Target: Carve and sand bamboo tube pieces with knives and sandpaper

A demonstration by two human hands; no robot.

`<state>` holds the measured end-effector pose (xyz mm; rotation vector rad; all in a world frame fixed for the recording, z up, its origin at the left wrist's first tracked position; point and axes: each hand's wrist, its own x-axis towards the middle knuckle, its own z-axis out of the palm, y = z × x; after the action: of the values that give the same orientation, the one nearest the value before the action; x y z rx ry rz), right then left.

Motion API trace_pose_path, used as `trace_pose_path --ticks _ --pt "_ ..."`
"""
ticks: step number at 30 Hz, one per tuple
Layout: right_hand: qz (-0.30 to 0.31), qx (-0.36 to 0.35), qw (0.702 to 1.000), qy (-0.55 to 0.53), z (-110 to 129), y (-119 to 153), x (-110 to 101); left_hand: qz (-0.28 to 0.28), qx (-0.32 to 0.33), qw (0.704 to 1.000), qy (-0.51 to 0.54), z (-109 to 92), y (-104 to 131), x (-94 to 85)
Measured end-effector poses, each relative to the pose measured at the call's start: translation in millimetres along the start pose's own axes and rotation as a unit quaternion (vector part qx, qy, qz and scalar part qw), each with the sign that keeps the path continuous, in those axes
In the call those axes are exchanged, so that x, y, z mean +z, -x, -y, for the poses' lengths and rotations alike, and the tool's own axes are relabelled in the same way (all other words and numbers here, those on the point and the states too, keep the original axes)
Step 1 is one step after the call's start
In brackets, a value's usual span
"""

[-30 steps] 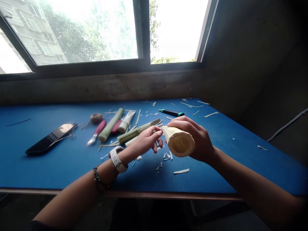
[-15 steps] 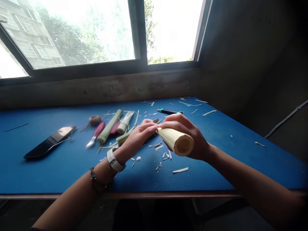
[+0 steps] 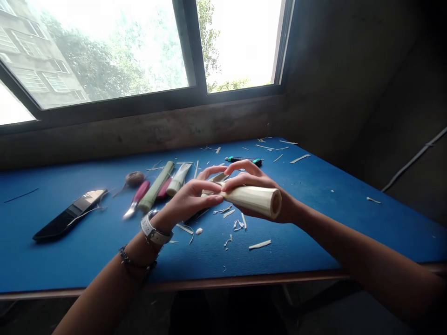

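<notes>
A pale peeled stalk is held above the table between my two hands, its hollow-looking cut end turned to the right and towards me. My right hand wraps over the stalk from behind, fingers closed on it. With thumb and fingers, my left hand pinches the narrower left end, where the fingers of both hands meet. What lies just under the left fingers is partly hidden. Beneath the hands, pale shavings are scattered on the blue tabletop.
Left of my hands lie a green stalk, a shorter pale stalk, a purple-handled tool and a twine ball. Further left is a black sheath-like object. A black-and-green utility knife lies behind my hands.
The stalk has swung more sideways, so its cut end faces further right. My left hand has shifted slightly left and its fingers have arched. The whole view has tilted a little.
</notes>
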<state>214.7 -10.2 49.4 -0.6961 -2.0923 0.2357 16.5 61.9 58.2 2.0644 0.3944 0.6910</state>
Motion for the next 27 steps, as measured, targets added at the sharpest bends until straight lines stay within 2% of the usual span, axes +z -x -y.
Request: trace_pose_path --ticks 3,5,7,11,12,14,17,20,23,24,27 --pt "0.005 0.008 1.0 -0.027 -6.9 -0.2 0.9 0.026 -0.006 0.999 0.035 4.6 -2.0 0.1" --pt "-0.013 0.028 0.998 -0.051 -10.1 -0.4 0.7 0.017 0.005 1.0 0.022 7.2 -4.0 -1.0" --pt "-0.057 0.07 0.993 -0.078 -11.1 -0.7 -1.6 -0.021 0.015 0.999 -0.019 9.1 -5.6 -3.0" --pt "-0.195 0.14 0.967 -0.088 -9.8 -2.4 -10.9 -0.133 0.052 0.985 -0.101 14.3 -7.4 -5.6" --pt "-0.215 0.145 0.963 -0.069 -9.8 -3.0 -13.3 -0.16 0.069 0.978 -0.117 16.0 -7.7 -5.5" --pt "-0.216 0.156 0.963 -0.027 -11.1 -3.8 -17.6 -0.206 0.108 0.961 -0.152 19.1 -8.2 -4.7" --pt "-0.165 0.196 0.966 -0.027 -14.9 -3.7 -23.7 -0.26 0.164 0.924 -0.228 21.6 -8.7 -4.4" --pt "-0.047 0.247 0.965 -0.075 -19.0 -1.7 -28.2 -0.294 0.213 0.877 -0.316 21.0 -8.1 -5.0" --pt "0.108 0.307 0.938 -0.122 -22.9 1.5 -28.1 -0.259 0.257 0.838 -0.405 19.3 -6.9 -3.9" --pt "0.143 0.322 0.925 -0.14 -24.1 2.4 -27.1 -0.241 0.268 0.829 -0.427 18.9 -6.5 -3.3" --pt "0.174 0.332 0.905 -0.203 -26.7 3.5 -23.9 -0.207 0.289 0.818 -0.453 18.5 -6.1 -2.9"
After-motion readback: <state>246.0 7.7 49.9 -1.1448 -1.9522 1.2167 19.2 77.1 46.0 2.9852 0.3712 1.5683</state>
